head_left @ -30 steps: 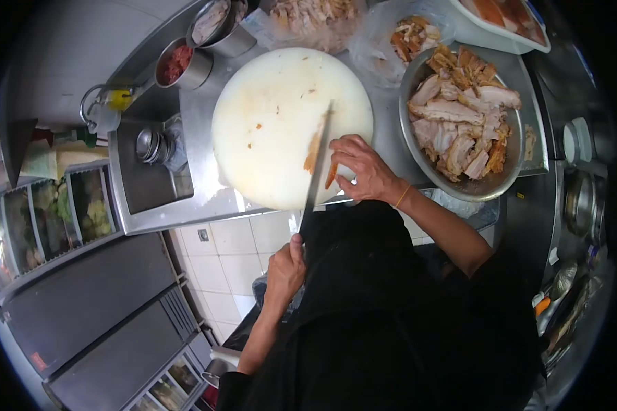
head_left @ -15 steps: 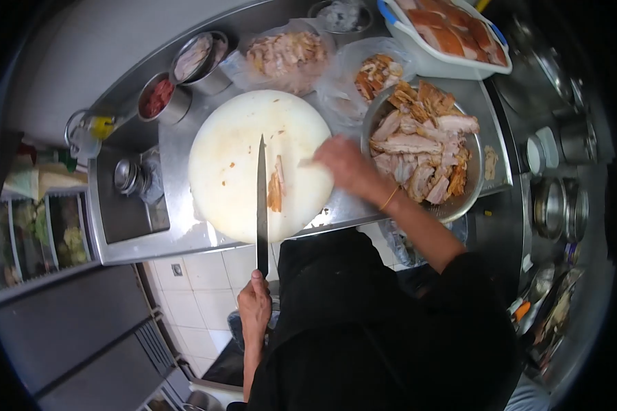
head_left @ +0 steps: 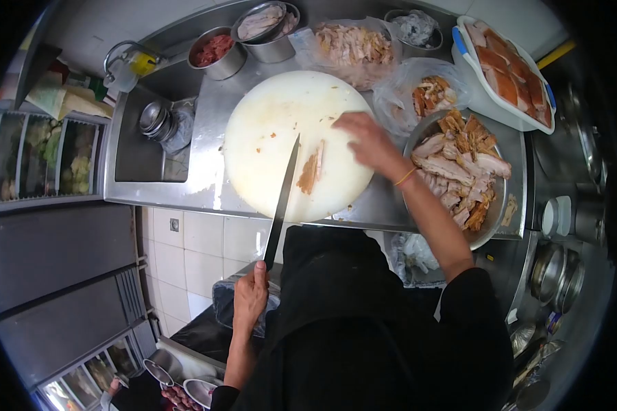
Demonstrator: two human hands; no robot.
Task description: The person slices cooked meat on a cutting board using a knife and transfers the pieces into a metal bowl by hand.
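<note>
Cutting board (head_left: 260, 178): set on the steel counter (head_left: 208, 144); round and white, with brown scraps (head_left: 258, 150) scattered over it.
Roast pork strip (head_left: 308, 172): laid near the middle of the board, just right of the blade and apart from it.
Knife (head_left: 282, 195): gripped at the handle by the left hand (head_left: 251, 296), off the board's near edge; the blade is reached over the board, its tip pointed away from the body.
Right hand (head_left: 370, 142): held over the board's right part, off the strip; it is blurred, so whether anything is pinched there cannot be told.
Steel bowl (head_left: 499, 209): placed right of the board, heaped with cut roast pork (head_left: 445, 168).
Good slicing: the strip, being narrow and probably slippery, is best steadied under curled fingertips, knuckles toward the blade; the edge is best drawn through in one long stroke rather than pressed, with fingers kept clear of its path.
</note>
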